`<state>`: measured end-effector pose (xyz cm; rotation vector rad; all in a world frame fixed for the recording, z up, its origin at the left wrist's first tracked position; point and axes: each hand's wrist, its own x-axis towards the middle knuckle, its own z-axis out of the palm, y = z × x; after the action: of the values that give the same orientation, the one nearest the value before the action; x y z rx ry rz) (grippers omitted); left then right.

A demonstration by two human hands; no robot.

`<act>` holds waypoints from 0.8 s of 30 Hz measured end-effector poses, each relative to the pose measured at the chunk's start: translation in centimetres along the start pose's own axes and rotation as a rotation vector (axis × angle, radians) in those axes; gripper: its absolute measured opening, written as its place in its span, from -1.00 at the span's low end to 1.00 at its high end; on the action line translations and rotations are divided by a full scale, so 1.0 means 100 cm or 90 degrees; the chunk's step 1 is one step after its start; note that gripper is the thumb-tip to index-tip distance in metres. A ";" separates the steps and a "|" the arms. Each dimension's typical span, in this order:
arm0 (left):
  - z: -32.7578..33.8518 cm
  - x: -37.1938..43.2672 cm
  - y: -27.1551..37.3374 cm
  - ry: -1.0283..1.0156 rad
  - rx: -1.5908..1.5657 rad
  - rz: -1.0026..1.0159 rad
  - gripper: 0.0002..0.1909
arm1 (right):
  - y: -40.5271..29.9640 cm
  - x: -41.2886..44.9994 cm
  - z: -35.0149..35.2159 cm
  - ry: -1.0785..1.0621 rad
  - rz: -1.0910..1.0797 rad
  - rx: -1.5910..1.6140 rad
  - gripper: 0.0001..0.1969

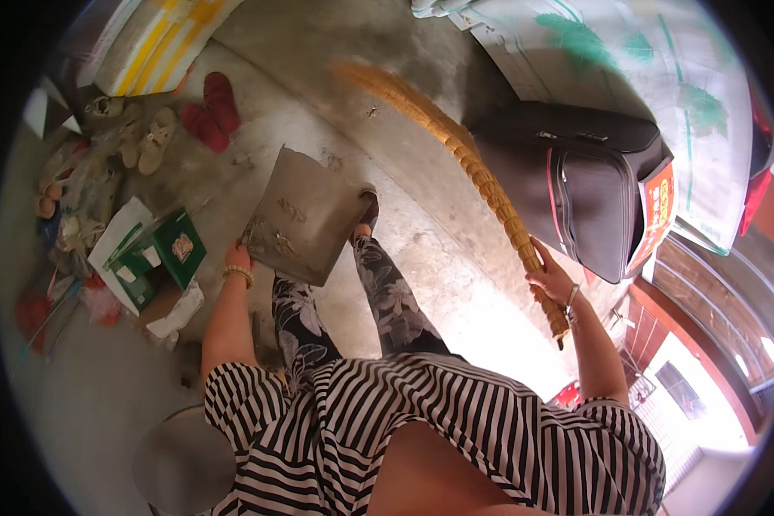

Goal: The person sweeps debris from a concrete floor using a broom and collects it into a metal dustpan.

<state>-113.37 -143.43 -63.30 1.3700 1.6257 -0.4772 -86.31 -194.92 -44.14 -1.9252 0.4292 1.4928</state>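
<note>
My left hand (pixel 237 257) grips the near left edge of a wide grey dustpan (pixel 319 213). Dark dirt and scraps lie on the pan, which hangs in front of my legs and hides part of my feet. In my right hand (pixel 551 276) is the handle of a long straw broom (pixel 484 177), bound in ridged sections. The broom slants away to the upper left, its fine bristle end blurred over the concrete floor (pixel 284 84). A small clump of debris (pixel 373 111) lies on the floor below the bristles.
A black fabric suitcase (pixel 593 187) lies right of the broom, beside a large white wrapped object (pixel 651 71) with green leaf prints. Red slippers (pixel 213 113) and beige shoes (pixel 158 142) sit at the left. Nearer are an opened green box (pixel 174 248) and plastic bags (pixel 77 187).
</note>
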 end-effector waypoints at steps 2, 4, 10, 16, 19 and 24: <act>0.025 0.019 0.026 0.009 0.064 0.011 -0.65 | 0.001 0.010 0.015 0.019 0.023 0.105 -0.27; 0.053 0.042 0.048 -0.010 0.064 -0.004 -0.65 | 0.007 0.035 0.024 0.039 0.034 0.147 -0.27; 0.101 0.153 0.034 -0.029 0.235 0.012 -0.67 | 0.021 0.114 0.041 -0.034 0.066 0.398 -0.25; 0.129 0.192 0.035 -0.051 0.282 -0.023 -0.68 | 0.008 0.178 0.049 0.013 0.063 0.407 -0.25; 0.076 0.233 -0.013 -0.021 0.357 0.011 -0.67 | -0.009 0.202 0.060 -0.051 0.060 0.386 -0.22; 0.137 0.204 0.036 -0.040 0.216 -0.039 -0.69 | -0.012 0.203 0.052 0.089 0.048 0.260 -0.23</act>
<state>-103.58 -141.59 -86.03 1.5365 1.5880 -0.8548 -83.38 -187.83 -63.66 -1.7041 0.8107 1.2060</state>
